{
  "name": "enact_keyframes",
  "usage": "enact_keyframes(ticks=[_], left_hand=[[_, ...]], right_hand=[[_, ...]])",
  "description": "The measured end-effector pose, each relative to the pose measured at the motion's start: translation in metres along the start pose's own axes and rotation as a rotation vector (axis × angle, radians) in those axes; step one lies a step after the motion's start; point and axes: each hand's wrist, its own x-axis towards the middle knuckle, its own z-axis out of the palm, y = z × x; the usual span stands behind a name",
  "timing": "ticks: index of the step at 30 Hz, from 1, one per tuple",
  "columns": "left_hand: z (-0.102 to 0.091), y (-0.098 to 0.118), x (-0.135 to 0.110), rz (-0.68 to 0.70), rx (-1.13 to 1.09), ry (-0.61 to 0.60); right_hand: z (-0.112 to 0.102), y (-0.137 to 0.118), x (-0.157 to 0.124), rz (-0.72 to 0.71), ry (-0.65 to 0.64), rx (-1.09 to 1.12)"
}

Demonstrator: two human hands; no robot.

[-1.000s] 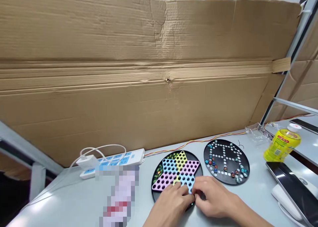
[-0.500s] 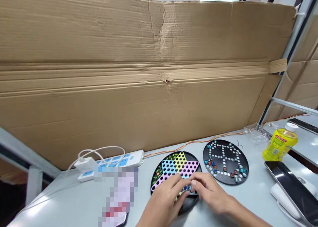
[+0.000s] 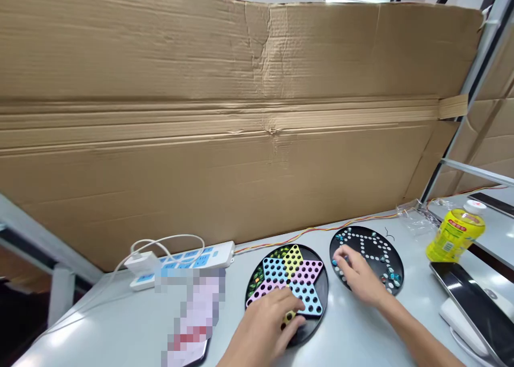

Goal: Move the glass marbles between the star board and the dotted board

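A round black board with a colored star full of holes [image 3: 307,270] lies on the table. Over its lower left part rests my left hand [image 3: 267,321], thumb and fingers apart, with no marble visible between them. Green and yellow marbles [image 3: 257,277] fill the board's outer section at the left. To the right lies a second round black tray [image 3: 371,244] with white dots and scattered glass marbles [image 3: 393,277]. My right hand [image 3: 359,276] reaches over its left side, fingertips pinched at a blue marble [image 3: 334,262]; the fingers partly hide the marbles there.
A white power strip [image 3: 220,254] with a plugged-in charger [image 3: 142,262] sits at the back left, near a blurred phone [image 3: 196,313]. At right stand a yellow drink bottle [image 3: 455,233] and a dark phone [image 3: 474,302]. A cardboard wall [image 3: 220,185] closes off the back.
My right hand has moved from the star board to the left side of the second tray. My left hand stays over the star board, and the blue marbles between its fingers no longer show.
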Motion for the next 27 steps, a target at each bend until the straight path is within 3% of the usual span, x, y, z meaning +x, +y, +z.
enact_keyframes(ticks=[4,8,12,21,27], left_hand=[[-0.005,0.005,-0.002,-0.069,0.102,-0.201],[-0.009,0.008,0.0,-0.094,0.175,-0.299],[-0.013,0.012,0.004,-0.118,0.228,-0.346],[-0.015,0.023,0.016,-0.196,0.346,-0.497],[-0.019,0.021,0.011,-0.247,0.299,-0.492]], right_hand=[[-0.033,0.016,0.01,-0.019,0.161,-0.669],[-0.036,0.021,0.009,0.033,0.102,-0.955],[-0.03,0.013,0.009,0.051,0.057,-1.058],[-0.025,0.006,0.011,0.004,0.087,-1.093],[-0.019,0.005,0.008,-0.074,0.066,-1.023]])
